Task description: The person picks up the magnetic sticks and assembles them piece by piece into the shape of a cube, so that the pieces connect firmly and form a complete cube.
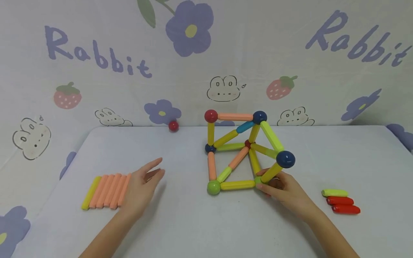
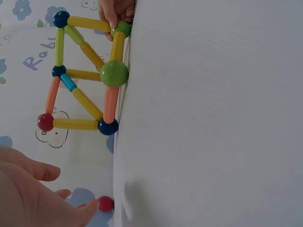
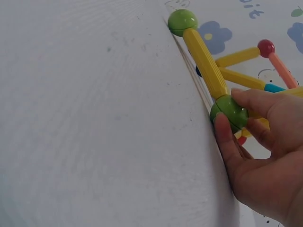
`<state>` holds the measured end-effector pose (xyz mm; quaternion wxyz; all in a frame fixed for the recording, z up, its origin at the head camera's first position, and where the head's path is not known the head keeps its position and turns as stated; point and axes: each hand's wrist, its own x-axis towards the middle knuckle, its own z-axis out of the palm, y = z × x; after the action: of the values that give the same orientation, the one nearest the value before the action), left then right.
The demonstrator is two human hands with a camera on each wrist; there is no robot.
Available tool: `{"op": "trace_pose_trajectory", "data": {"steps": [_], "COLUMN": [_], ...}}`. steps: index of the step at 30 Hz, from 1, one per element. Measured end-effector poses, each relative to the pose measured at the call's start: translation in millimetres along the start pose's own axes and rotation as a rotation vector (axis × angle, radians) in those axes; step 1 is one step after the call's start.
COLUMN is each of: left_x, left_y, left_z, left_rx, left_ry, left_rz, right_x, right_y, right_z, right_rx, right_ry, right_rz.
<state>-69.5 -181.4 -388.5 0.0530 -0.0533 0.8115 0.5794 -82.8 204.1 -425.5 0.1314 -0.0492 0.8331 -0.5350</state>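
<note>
A frame of magnetic rods and balls (image 1: 237, 185) stands on the white table, with balls in blue, red and green and rods in yellow, salmon, lime and blue. My right hand (image 1: 288, 195) pinches the green ball (image 3: 230, 111) at its near right bottom corner between thumb and fingers. A yellow rod (image 1: 271, 173) slants up from that corner to a large blue ball (image 1: 285, 159). Left of the frame, my left hand (image 1: 138, 190) hovers with relaxed fingers and holds nothing. It partly hides a row of salmon rods (image 1: 106, 191) with one yellow rod (image 1: 91, 193) at the row's left end.
A loose red ball (image 1: 173, 126) sits at the table's back edge, left of the frame. On the right lie one short lime rod (image 1: 335, 193) and two short red rods (image 1: 343, 205). A cloth (image 1: 258, 46) printed with rabbits and flowers hangs behind.
</note>
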Motion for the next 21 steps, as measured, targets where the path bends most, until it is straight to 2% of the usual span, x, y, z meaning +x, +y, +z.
{"op": "trace_pose_trajectory", "data": {"steps": [3, 6, 12, 17, 21], "left_x": [-11.2, -16.6, -17.1, -17.2, -16.4], "left_y": [-9.4, -19.3, -31.8, -36.5, -40.6], "left_z": [-18.5, -31.4, -39.0, -36.3, -33.5], "left_rx": [0.064, 0.099, 0.146, 0.212, 0.283], "left_ry": [0.083, 0.152, 0.226, 0.216, 0.154], "left_rz": [-0.012, -0.026, 0.005, 0.022, 0.03], "right_x": [0.4, 0.1, -0.3, 0.5, 0.3], "right_y": [0, 0, 2, 3, 2], "right_z": [0, 0, 1, 1, 2], "right_rx": [0.007, 0.016, 0.022, 0.019, 0.018], "right_ry": [-0.001, 0.0, 0.001, 0.0, 0.001], "right_rz": [-0.009, -0.012, -0.013, 0.001, 0.007]}}
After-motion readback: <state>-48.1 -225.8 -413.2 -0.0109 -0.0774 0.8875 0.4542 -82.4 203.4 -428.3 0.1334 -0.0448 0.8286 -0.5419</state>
